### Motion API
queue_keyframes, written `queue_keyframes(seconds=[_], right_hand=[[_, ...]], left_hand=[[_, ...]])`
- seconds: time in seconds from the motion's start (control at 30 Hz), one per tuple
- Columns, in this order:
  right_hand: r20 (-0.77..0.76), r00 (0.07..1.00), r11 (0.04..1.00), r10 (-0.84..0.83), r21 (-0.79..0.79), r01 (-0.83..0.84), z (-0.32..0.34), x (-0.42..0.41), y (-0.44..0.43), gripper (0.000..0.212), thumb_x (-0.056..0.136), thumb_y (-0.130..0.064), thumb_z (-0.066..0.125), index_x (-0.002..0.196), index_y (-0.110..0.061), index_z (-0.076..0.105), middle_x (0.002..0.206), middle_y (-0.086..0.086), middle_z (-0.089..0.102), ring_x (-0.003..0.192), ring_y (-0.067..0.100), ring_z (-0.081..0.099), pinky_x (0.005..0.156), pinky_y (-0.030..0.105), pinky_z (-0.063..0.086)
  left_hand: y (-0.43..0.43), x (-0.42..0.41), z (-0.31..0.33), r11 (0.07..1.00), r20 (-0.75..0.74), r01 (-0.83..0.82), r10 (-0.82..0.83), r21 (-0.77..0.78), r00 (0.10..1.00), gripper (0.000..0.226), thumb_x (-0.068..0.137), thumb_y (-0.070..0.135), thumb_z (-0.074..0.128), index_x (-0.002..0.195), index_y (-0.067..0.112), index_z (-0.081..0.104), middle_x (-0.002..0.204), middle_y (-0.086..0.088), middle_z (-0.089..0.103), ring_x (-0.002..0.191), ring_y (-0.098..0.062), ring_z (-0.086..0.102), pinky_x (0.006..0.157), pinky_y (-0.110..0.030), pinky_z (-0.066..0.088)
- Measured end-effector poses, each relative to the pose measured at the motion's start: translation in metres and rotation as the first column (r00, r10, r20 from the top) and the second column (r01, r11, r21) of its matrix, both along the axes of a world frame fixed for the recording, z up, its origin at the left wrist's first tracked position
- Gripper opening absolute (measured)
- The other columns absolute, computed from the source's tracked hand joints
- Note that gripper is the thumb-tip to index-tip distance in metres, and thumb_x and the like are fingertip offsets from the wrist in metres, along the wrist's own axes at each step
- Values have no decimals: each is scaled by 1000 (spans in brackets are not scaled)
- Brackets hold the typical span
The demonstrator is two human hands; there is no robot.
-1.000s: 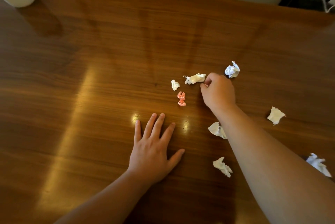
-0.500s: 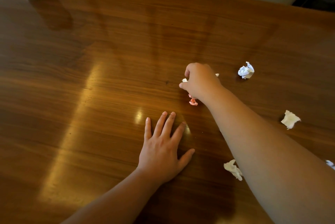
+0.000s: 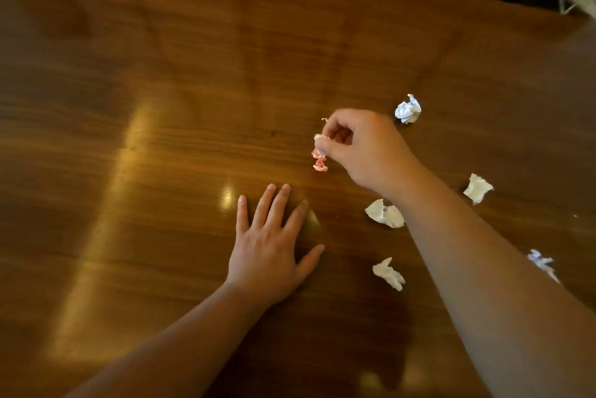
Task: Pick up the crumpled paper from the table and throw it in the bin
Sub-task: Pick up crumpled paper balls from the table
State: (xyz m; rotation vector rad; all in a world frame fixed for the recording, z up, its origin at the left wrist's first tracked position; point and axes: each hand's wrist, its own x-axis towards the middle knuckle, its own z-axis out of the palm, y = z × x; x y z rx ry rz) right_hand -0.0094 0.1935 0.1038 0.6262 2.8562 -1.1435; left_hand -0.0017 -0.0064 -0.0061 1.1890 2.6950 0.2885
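Right hand: we are curling the right hand (image 3: 364, 146), fingers (image 3: 325, 147) pinched on small white scraps; the two that lay beside the pink scrap (image 3: 320, 161) a second ago are gone from the bench (image 3: 161, 107).
Left hand: left hand (image 3: 269, 246) is lying flat, fingers apart, nearer us than the pink scrap.
Remaining: five crumpled papers (image 3: 384, 213) are waiting right of the pink scrap; bin unseen.
Writing: none legible.

Glossy brown wood-grain table (image 3: 161, 139), white crumpled papers (image 3: 408, 109), pink-and-white scrap (image 3: 320, 165)
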Motion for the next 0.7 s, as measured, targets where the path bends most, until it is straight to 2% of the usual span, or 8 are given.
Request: queue_keyframes(seconds=[0.13, 0.23, 0.3, 0.4, 0.47, 0.53, 0.6, 0.7], right_hand=[[65, 995, 997, -77, 4, 77, -5, 89, -6, 8, 84, -39, 68, 79, -36, 62, 77, -16, 58, 80, -6, 54, 56, 13, 37], [104, 982, 986, -161, -18, 164, -21, 145, -15, 9, 84, -36, 68, 78, -36, 61, 80, -16, 58, 83, -3, 54, 60, 16, 43], [108, 974, 979, -200, -4, 201, -35, 169, -22, 12, 83, -35, 70, 77, -38, 60, 86, -18, 55, 85, -3, 53, 63, 15, 41], [76, 967, 970, -243, 37, 241, -53, 189, -28, 10, 82, -35, 72, 79, -36, 62, 108, -17, 50, 100, -1, 49, 76, 12, 39], [72, 965, 966, -251, 82, 245, -62, 193, -29, 12, 81, -35, 72, 78, -37, 61, 126, -14, 46, 117, 4, 41, 86, 15, 35], [90, 966, 967, -244, 95, 236, -66, 194, -30, 14, 82, -33, 72, 78, -38, 59, 136, -12, 43, 125, 7, 36, 92, 21, 34], [105, 971, 974, -215, 102, 204, -69, 193, -30, 11, 84, -30, 70, 81, -33, 61, 135, -11, 47, 125, 8, 39, 91, 20, 35], [91, 987, 982, -133, 145, 119, -72, 194, -33, 7, 88, -26, 66, 89, -26, 60, 116, -10, 57, 109, 9, 51, 78, 14, 37]], left_hand=[[0, -1, 2, 1000, 1, 1, -1, -18, 1000, 74, 86, 78, 24, 145, 34, 33, 160, -5, 24, 150, -24, 9, 118, -61, 6], [0, 0, 3, 1000, -1, -2, 2, -11, 1000, 75, 85, 78, 25, 145, 33, 32, 160, -5, 24, 150, -24, 9, 118, -60, 6], [0, 0, 2, 1000, 0, -1, 1, -8, 1000, 75, 85, 78, 25, 145, 34, 30, 160, -5, 23, 150, -23, 9, 118, -59, 5], [-3, 1, 3, 1000, 9, -2, 1, 11, 1000, 73, 86, 76, 27, 145, 33, 31, 160, -4, 24, 150, -22, 10, 119, -56, 7], [-5, 2, 5, 999, 26, -6, 5, 37, 1000, 69, 87, 72, 32, 143, 31, 35, 158, -4, 28, 149, -21, 13, 120, -54, 9], [-11, 7, 7, 998, 60, -22, 18, 61, 998, 67, 88, 68, 37, 143, 30, 37, 158, -3, 28, 149, -19, 13, 121, -50, 8], [-20, 18, 8, 997, 96, -24, 17, 73, 995, 65, 88, 65, 40, 143, 30, 37, 159, -3, 27, 149, -17, 11, 121, -46, 5], [-38, 37, 10, 997, 129, -2, -8, 84, 992, 61, 89, 61, 44, 142, 32, 38, 159, -1, 26, 149, -14, 9, 120, -42, 4]])
